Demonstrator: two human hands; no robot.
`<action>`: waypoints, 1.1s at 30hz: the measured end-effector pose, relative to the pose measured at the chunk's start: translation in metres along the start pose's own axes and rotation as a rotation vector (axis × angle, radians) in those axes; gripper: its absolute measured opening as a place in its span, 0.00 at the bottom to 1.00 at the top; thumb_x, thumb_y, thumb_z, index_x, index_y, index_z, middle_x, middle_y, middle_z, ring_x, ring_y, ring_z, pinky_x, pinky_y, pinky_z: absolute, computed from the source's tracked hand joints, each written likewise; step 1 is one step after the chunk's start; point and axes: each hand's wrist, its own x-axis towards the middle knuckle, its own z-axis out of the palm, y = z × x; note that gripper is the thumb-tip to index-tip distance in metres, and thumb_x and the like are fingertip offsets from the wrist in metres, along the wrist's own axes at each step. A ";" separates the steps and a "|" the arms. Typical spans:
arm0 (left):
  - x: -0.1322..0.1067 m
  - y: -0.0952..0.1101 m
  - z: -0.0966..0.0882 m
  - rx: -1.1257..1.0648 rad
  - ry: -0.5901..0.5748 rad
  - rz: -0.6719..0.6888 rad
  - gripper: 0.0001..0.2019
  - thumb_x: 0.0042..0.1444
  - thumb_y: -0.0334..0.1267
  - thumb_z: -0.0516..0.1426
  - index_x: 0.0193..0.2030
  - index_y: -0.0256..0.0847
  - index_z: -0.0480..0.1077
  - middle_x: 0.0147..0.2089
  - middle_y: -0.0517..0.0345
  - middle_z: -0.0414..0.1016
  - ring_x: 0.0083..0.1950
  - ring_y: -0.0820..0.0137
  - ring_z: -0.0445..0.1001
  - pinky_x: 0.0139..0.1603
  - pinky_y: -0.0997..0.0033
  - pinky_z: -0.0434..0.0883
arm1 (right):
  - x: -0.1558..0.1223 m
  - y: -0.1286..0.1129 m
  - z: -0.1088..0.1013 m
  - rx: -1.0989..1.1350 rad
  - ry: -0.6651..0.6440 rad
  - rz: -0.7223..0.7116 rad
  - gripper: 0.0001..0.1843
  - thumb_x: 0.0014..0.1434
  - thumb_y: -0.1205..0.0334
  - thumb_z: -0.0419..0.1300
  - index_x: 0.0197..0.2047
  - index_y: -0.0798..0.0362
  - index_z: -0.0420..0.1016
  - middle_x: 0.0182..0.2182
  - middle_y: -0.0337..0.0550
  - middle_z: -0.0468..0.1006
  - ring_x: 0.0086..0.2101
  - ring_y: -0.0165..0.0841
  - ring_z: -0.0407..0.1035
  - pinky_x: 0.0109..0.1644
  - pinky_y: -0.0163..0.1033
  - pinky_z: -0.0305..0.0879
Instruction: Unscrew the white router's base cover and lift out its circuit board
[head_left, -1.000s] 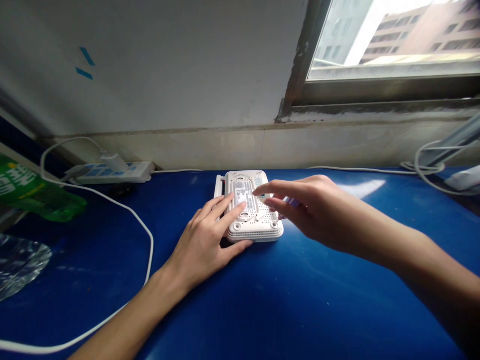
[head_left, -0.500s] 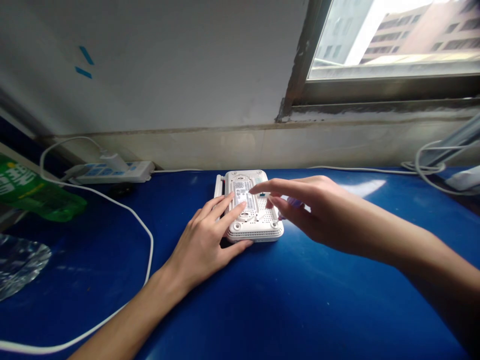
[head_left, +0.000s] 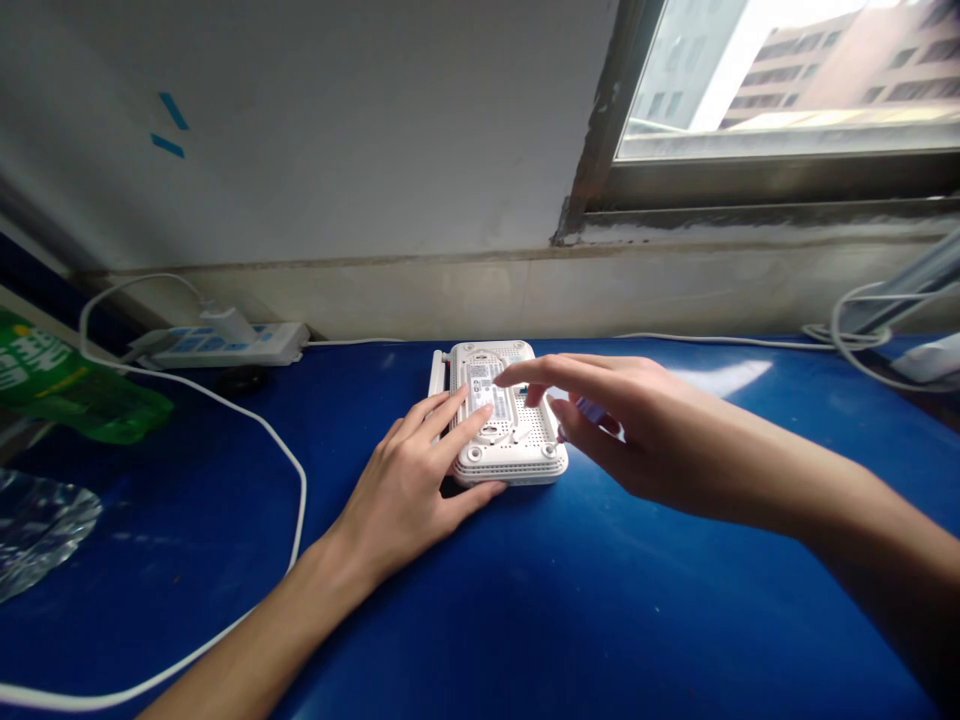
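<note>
White router (head_left: 517, 428), underside up: lying flat on blue tabletop (head_left: 637, 600), near the wall (head_left: 420, 300), with slim white bar (head_left: 436, 372) along its left edge. Printed label (head_left: 480, 388) facing up.

Left hand (head_left: 416, 462): fingers spread apart, laid on the casing, fingertips at the label, thumb against the near edge.

Right hand (head_left: 626, 415): over the right part of the router; index finger outstretched, tip at the label, cannot judge contact; clear gap between index finger and thumb. Pale purple object (head_left: 596, 410) showing behind the thumb, mostly hidden; cannot tell whether clamped by the curled fingers.

To the left, well apart from the router: power strip (head_left: 281, 345) with white plug (head_left: 229, 324) seated, white cable (head_left: 289, 455) curving nearer, green bottle (head_left: 90, 400) lying on its side, clear plastic item (head_left: 45, 530).
</note>
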 end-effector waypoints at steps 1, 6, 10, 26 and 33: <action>0.000 0.000 0.000 -0.003 0.002 0.001 0.33 0.63 0.46 0.68 0.73 0.45 0.68 0.76 0.45 0.66 0.77 0.48 0.63 0.72 0.41 0.70 | -0.001 -0.001 -0.002 0.000 -0.006 -0.017 0.33 0.65 0.74 0.58 0.70 0.43 0.67 0.52 0.46 0.83 0.38 0.32 0.78 0.39 0.33 0.68; 0.000 0.000 0.000 -0.005 -0.003 -0.001 0.34 0.63 0.46 0.68 0.74 0.45 0.67 0.76 0.44 0.66 0.76 0.47 0.63 0.71 0.40 0.71 | -0.001 -0.006 -0.004 -0.004 -0.015 0.031 0.26 0.67 0.70 0.58 0.66 0.43 0.71 0.51 0.44 0.82 0.36 0.32 0.77 0.38 0.34 0.68; -0.001 -0.001 0.001 -0.003 0.003 0.001 0.34 0.62 0.46 0.68 0.74 0.45 0.68 0.77 0.44 0.65 0.76 0.47 0.64 0.72 0.39 0.70 | 0.003 0.000 0.003 -0.019 -0.001 0.102 0.14 0.74 0.59 0.55 0.57 0.47 0.79 0.33 0.41 0.84 0.28 0.32 0.74 0.31 0.34 0.63; -0.001 -0.001 0.001 0.018 -0.024 0.001 0.36 0.62 0.47 0.68 0.75 0.46 0.65 0.78 0.45 0.63 0.77 0.48 0.62 0.72 0.39 0.70 | 0.005 0.005 0.005 0.016 0.042 0.036 0.15 0.73 0.64 0.56 0.60 0.46 0.75 0.39 0.41 0.84 0.29 0.29 0.73 0.34 0.32 0.64; 0.000 -0.001 0.000 0.010 -0.013 0.004 0.36 0.61 0.46 0.69 0.74 0.45 0.67 0.77 0.44 0.65 0.77 0.48 0.63 0.72 0.40 0.69 | 0.002 0.001 0.003 0.011 0.012 0.027 0.23 0.68 0.68 0.59 0.64 0.45 0.72 0.49 0.42 0.84 0.36 0.30 0.76 0.38 0.32 0.67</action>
